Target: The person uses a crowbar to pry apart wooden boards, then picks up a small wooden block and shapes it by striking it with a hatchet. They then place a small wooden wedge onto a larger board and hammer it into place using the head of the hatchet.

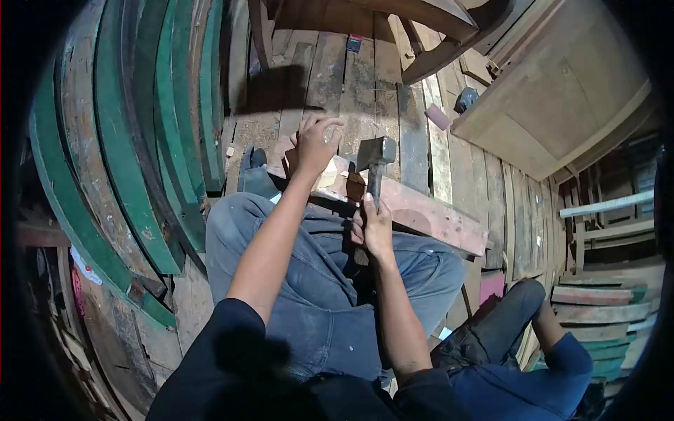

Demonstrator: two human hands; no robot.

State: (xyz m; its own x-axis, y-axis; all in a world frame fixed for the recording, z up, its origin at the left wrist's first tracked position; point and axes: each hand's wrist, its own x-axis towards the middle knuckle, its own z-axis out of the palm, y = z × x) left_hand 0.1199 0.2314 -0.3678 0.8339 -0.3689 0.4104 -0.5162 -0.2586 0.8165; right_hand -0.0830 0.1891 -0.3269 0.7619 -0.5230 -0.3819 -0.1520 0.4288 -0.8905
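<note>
Right hand (375,228): I grip the dark metal hammer (375,156) tight by its handle.
Left hand (316,144): I press on the long reddish wooden plank (421,210) (far end).

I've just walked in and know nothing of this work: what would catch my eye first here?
Probably the hammer at the centre, its handle gripped by the right hand over a reddish plank lying across the person's lap. The left hand presses on the plank's far end. Curved green-painted boards are stacked at the left, and a second person crouches at the lower right.
</note>
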